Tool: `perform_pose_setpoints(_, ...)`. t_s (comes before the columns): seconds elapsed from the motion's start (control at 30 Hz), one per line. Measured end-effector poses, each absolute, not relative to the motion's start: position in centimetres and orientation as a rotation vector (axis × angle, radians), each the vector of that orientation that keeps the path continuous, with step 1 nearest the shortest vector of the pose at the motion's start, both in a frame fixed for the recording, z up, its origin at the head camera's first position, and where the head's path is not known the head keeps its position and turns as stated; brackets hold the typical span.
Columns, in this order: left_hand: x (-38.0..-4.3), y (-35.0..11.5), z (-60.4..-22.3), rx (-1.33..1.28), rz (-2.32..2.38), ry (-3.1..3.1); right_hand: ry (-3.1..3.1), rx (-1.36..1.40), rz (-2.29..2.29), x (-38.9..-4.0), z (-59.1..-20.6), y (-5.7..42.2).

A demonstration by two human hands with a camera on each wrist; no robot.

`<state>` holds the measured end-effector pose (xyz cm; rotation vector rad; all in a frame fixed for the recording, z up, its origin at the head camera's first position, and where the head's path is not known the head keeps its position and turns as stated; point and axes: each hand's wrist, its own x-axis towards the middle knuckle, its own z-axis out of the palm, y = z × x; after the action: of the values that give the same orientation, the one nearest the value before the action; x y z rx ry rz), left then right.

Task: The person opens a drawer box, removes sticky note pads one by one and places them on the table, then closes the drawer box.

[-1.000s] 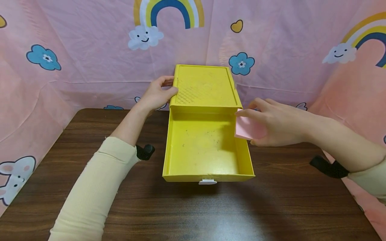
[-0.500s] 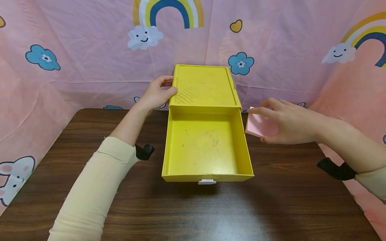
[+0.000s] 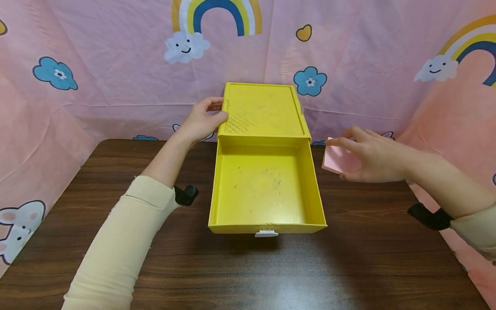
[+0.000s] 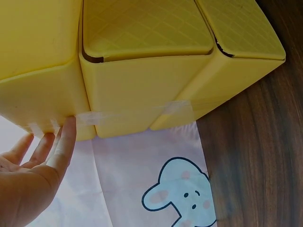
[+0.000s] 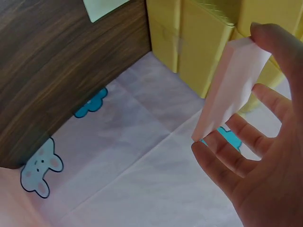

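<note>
A yellow plastic drawer unit (image 3: pixel 263 110) stands at the table's back, in several stacked sections joined by clear tape in the left wrist view. Its top drawer (image 3: pixel 263 185) is pulled out toward me, bare inside apart from dark specks, with a white handle (image 3: pixel 266 234) in front. My left hand (image 3: pixel 203 120) rests against the unit's left side, thumb at the top edge and fingers fairly straight along the side. To the drawer's right, my right hand (image 3: pixel 372 157) holds a pink sticky note pad (image 3: pixel 338 159) in the air, between thumb and fingertips.
A dark wood table (image 3: pixel 174 267) lies under everything. Pink printed cloth (image 3: pixel 128 56) hangs behind and at both sides, close to the unit's back. A pale green corner (image 5: pixel 106 8) shows at the top of the right wrist view.
My right hand has moved right with the pink sticky note pad, from over the drawer's right edge to beside it. The left hand and drawer have stayed put.
</note>
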<state>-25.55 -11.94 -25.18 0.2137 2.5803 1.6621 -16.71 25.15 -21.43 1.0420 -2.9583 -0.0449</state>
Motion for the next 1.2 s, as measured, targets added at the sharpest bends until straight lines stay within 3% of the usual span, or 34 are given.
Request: perform_pose_setpoints(1.2,-25.4,-11.9,-25.2,0.224,1.675,2.586,-2.917,1.160,0.058,-19.0,-30.3,27.8)
